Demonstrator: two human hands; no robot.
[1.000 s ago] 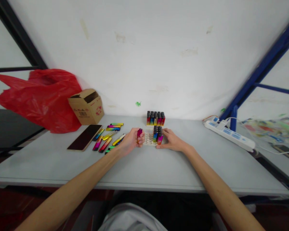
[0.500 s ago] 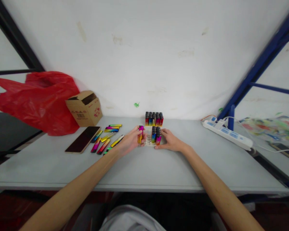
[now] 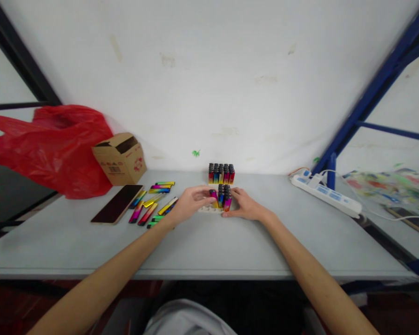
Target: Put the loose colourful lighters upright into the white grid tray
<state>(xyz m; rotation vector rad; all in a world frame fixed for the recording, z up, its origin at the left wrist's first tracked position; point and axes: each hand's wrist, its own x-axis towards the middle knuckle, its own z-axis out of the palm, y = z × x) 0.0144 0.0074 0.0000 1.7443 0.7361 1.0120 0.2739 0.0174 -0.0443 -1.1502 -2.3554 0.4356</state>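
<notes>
My left hand [image 3: 194, 203] pinches a pink-and-yellow lighter [image 3: 214, 197], tilted slightly, black top up. It is against the left side of several upright lighters [image 3: 225, 196] standing in a white holed tray [image 3: 206, 210]. Around the tray's right end curls my right hand [image 3: 243, 204], thumb at the front corner and fingers behind, touching the tray and the end lighters. Behind, a block of upright lighters [image 3: 221, 174] with black tops stands near the wall. Loose colourful lighters [image 3: 148, 214] lie on the table left of my left hand.
A phone [image 3: 117, 204] lies left of the loose lighters. Behind it are an open cardboard box [image 3: 120, 159] and a red plastic bag [image 3: 56, 151]. At the right, a white power strip [image 3: 326, 194] with cables lies by a blue metal frame [image 3: 356, 109]. The grey table [image 3: 209, 251] meets a white wall.
My left hand has moved the pink-and-yellow lighter rightward and lower, up against the lighters in the tray. My right hand stays at the tray's right end. The view has shifted slightly.
</notes>
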